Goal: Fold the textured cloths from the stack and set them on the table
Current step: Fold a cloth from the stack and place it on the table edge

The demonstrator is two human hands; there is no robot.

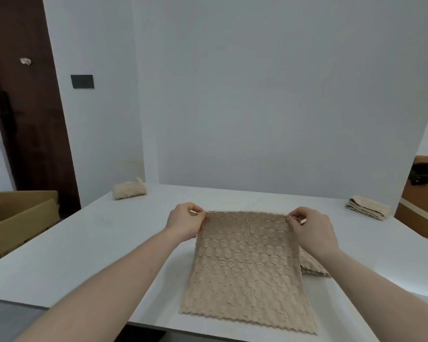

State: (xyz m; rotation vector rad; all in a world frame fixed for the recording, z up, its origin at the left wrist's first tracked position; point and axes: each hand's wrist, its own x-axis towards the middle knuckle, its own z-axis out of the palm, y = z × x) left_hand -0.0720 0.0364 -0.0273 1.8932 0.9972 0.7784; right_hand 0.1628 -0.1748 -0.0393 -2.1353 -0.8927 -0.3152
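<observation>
Cloth [247, 267], beige and bubble-textured, lies spread at the middle of the tabletop [89, 255], its near scalloped hem at the near edge and its far hem lifted slightly off the surface. Part of a further cloth layer [311, 266] shows from under its right side; how many pieces lie there cannot be told.

Left hand [184, 222] pinches the far left corner of the spread cloth between thumb and fingertips. Right hand [311, 229] pinches the far right corner the same way. Both sets of fingers are curled closed on the fabric, not released.

Procedure for the step in hand, judged to be the first fold:
- Keep both corners at equal height and equal tension so the far hem stays straight.
- Carry the far hem toward the near edge of the tabletop and lay it on the near hem, corner on corner.
- Check that the side edges line up before letting go; the fabric looks soft and stretchy, so uneven pull will probably skew it.
- Press the crease flat with open palms.

Cloth stack [367, 207] rests near the far right corner of the tabletop. One folded cloth [129, 189] sits at the far left corner, well apart from the hands. Cardboard box [17, 218] stands beyond the left edge.
</observation>
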